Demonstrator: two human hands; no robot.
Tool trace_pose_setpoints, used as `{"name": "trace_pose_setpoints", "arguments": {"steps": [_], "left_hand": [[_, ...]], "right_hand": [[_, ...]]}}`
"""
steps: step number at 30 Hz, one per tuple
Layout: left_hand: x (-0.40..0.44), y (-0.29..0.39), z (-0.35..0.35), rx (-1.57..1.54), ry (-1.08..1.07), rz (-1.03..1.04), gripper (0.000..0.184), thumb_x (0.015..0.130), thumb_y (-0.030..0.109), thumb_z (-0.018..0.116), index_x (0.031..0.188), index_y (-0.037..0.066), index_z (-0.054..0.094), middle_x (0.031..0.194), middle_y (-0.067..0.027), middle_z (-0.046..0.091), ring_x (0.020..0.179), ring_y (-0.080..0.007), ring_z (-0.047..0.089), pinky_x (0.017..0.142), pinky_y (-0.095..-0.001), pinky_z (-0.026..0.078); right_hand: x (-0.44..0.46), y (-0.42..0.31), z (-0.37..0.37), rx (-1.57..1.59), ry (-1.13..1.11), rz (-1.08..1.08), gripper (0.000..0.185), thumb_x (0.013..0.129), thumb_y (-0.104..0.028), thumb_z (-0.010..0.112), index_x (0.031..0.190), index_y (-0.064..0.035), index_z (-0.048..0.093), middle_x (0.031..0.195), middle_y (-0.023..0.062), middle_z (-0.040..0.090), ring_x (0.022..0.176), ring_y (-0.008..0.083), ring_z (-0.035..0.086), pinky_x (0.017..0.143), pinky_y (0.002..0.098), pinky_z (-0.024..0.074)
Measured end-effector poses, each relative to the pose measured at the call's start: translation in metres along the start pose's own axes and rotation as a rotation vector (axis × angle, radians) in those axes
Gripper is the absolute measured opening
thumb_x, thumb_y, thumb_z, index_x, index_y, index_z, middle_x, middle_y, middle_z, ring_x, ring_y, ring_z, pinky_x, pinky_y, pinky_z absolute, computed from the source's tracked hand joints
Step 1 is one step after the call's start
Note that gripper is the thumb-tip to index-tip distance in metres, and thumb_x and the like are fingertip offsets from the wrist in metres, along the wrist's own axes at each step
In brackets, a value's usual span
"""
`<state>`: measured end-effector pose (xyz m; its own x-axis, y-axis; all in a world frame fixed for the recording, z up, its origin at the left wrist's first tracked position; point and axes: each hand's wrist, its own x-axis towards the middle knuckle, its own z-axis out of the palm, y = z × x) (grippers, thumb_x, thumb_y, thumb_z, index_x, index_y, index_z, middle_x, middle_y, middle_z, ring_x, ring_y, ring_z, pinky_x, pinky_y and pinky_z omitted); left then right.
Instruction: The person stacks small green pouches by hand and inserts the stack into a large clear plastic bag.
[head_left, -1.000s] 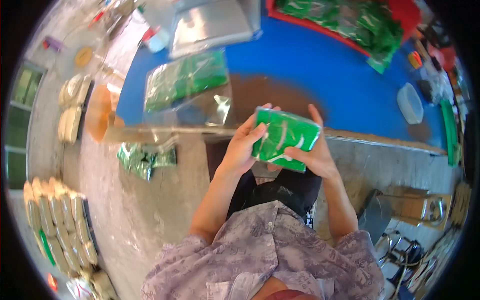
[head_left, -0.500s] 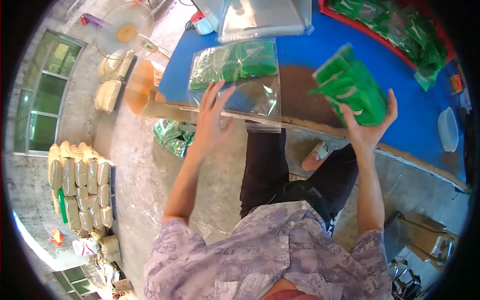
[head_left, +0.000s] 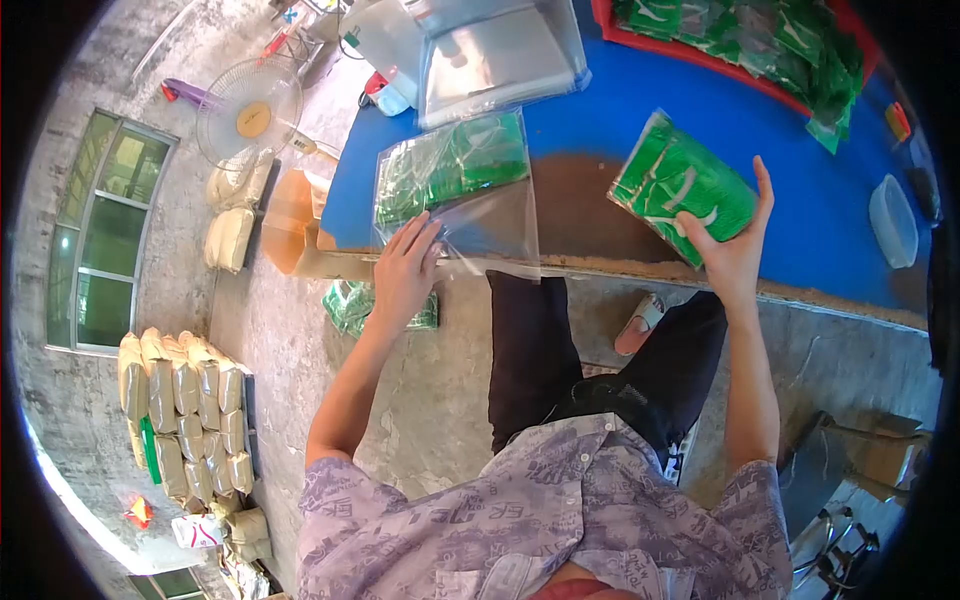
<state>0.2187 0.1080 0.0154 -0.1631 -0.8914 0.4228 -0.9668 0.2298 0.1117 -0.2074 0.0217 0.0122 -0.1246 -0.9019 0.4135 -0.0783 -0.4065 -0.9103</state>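
At the table's front edge, my left hand (head_left: 402,270) has its fingers closed on the near edge of a clear plastic bag (head_left: 490,225). Inside the bag's far part lie green packets (head_left: 455,165), and the film creases out from my fingertips. Over to the right, my right hand (head_left: 735,255) grips a stack of flat green packets (head_left: 690,185) by its near right corner. The thumb presses on top, and the forefinger sticks out along the side. This stack is tilted over the blue tabletop (head_left: 570,130), apart from the bag.
A pile of clear bags (head_left: 500,60) lies at the back. Green packets fill a red crate (head_left: 700,80) at the far right. A white plastic bowl (head_left: 893,222) sits on the right. Left of the table are a fan (head_left: 253,118) and a cardboard box (head_left: 290,225).
My left hand has come down from above the bag onto its near edge. The green stack in my right hand has turned flatter and lowered slightly. The camera view has shifted.
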Motion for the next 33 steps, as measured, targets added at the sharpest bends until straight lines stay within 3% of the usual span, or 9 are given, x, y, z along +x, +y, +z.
{"name": "trace_pose_setpoints", "arguments": {"steps": [5,6,13,15,16,19,22,26,33], "left_hand": [[0.015,0.02,0.009,-0.238,-0.115,-0.108,0.025,0.095,0.016,0.065,0.118,0.01,0.07,0.116,-0.0134,0.071,0.094,-0.0344,0.071,0.08,-0.0405,0.058],[0.026,0.043,0.011,-0.27,-0.125,-0.093,0.024,0.095,0.016,0.065,0.117,0.01,0.071,0.113,-0.0137,0.072,0.091,-0.0352,0.071,0.078,-0.0408,0.058],[0.089,0.118,0.087,-0.381,-0.174,-0.138,0.015,0.093,0.015,0.067,0.103,0.007,0.075,0.096,-0.0161,0.072,0.07,-0.0283,0.068,0.067,-0.039,0.053],[0.094,0.116,0.09,-0.569,-0.235,-0.21,0.014,0.092,0.015,0.068,0.1,0.006,0.076,0.083,-0.0159,0.071,0.064,-0.024,0.065,0.064,-0.0373,0.051],[0.099,0.115,0.082,-0.581,-0.289,-0.296,0.019,0.085,0.016,0.071,0.1,0.005,0.076,0.08,-0.0186,0.071,0.074,-0.0354,0.07,0.068,-0.0423,0.054],[0.107,0.103,0.075,-0.709,-0.081,-0.379,0.018,0.085,0.014,0.072,0.099,0.005,0.076,0.075,-0.017,0.07,0.068,-0.0292,0.069,0.065,-0.0391,0.053],[0.122,0.114,0.032,-0.508,-0.011,-0.313,0.014,0.085,0.013,0.074,0.096,0.003,0.074,0.07,-0.0144,0.068,0.063,-0.0237,0.066,0.06,-0.0372,0.051],[0.124,0.133,0.014,-0.392,0.02,-0.173,0.014,0.083,0.01,0.075,0.095,0.004,0.073,0.072,-0.0138,0.066,0.063,-0.0293,0.066,0.059,-0.0407,0.05],[0.116,0.152,0.021,-0.283,0.067,-0.067,0.008,0.085,0.011,0.071,0.091,0.006,0.073,0.087,-0.0145,0.068,0.072,-0.035,0.068,0.065,-0.0455,0.054]], "right_hand": [[-0.004,0.015,-0.028,0.563,-0.07,0.402,0.072,0.085,-0.014,0.08,0.146,-0.0017,0.044,0.127,0.0111,0.062,0.112,0.0209,0.063,0.096,0.0342,0.0524],[-0.008,0.012,-0.029,0.614,-0.118,0.392,0.059,0.091,-0.026,0.074,0.139,-0.0006,0.052,0.128,0.0119,0.063,0.114,0.0218,0.064,0.098,0.0361,0.0525],[-0.01,0.017,-0.004,1.24,-0.202,0.604,0.057,0.094,-0.04,0.068,0.137,-0.0054,0.055,0.131,0.0115,0.063,0.117,0.0258,0.063,0.101,0.0442,0.0517],[-0.009,0.021,0.002,1.142,-0.302,0.687,0.055,0.094,-0.038,0.068,0.136,-0.0061,0.056,0.13,0.0116,0.064,0.115,0.0251,0.064,0.1,0.0441,0.0521],[-0.008,0.023,0.006,1.095,-0.355,0.726,0.054,0.094,-0.038,0.068,0.136,-0.0064,0.057,0.13,0.0116,0.064,0.114,0.0247,0.064,0.1,0.044,0.0523],[0.003,0.018,0.021,0.627,-0.595,0.988,0.051,0.087,-0.033,0.077,0.129,-0.0086,0.063,0.117,0.0086,0.068,0.11,0.0217,0.066,0.094,0.0414,0.0543],[0.01,0.001,0.034,0.252,-0.801,0.699,0.051,0.082,-0.033,0.081,0.124,-0.0073,0.066,0.117,0.0076,0.069,0.107,0.0197,0.067,0.088,0.0391,0.0555],[0.049,-0.014,0.033,-0.091,-0.948,0.998,0.053,0.076,-0.032,0.085,0.118,-0.0038,0.069,0.114,0.0106,0.071,0.096,0.0205,0.07,0.079,0.0398,0.0572],[0.019,-0.029,0.07,0.21,-0.512,0.886,0.046,0.084,-0.028,0.081,0.124,-0.0126,0.065,0.113,0.0068,0.07,0.097,0.0197,0.07,0.084,0.0398,0.0573]]}}
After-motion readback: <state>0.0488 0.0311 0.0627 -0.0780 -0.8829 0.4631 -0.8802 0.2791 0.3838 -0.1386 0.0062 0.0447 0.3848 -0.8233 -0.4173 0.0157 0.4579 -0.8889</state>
